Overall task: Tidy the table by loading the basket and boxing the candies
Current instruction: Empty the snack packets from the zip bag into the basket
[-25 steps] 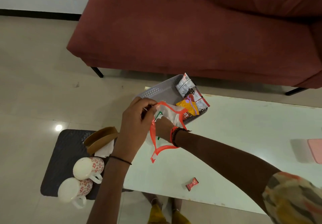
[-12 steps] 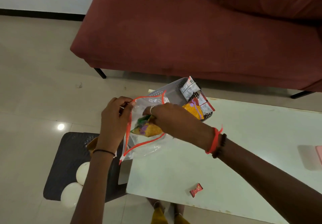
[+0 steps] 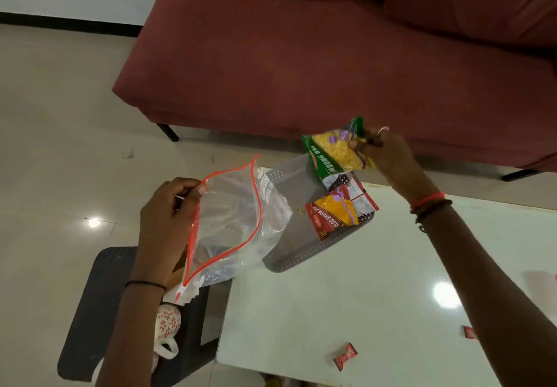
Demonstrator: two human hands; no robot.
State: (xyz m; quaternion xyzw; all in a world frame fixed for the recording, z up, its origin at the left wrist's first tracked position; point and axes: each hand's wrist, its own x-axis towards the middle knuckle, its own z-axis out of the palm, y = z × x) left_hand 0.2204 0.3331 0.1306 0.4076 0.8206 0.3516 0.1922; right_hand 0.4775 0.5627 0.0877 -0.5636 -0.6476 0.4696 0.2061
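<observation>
The basket, grey and perforated, sits at the bench's far left corner, holding one red snack packet and a few smaller sachets I cannot count. Two red candies lie on the white bench at five o'clock from it. A maroon sofa fills twelve o'clock; beige floor tiles spread left. The left hand pinches the open zip bag's rim. The right hand grips one green-yellow packet above the basket.

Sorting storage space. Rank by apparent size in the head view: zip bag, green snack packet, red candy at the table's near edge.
1. zip bag
2. green snack packet
3. red candy, though nearest the camera
</observation>
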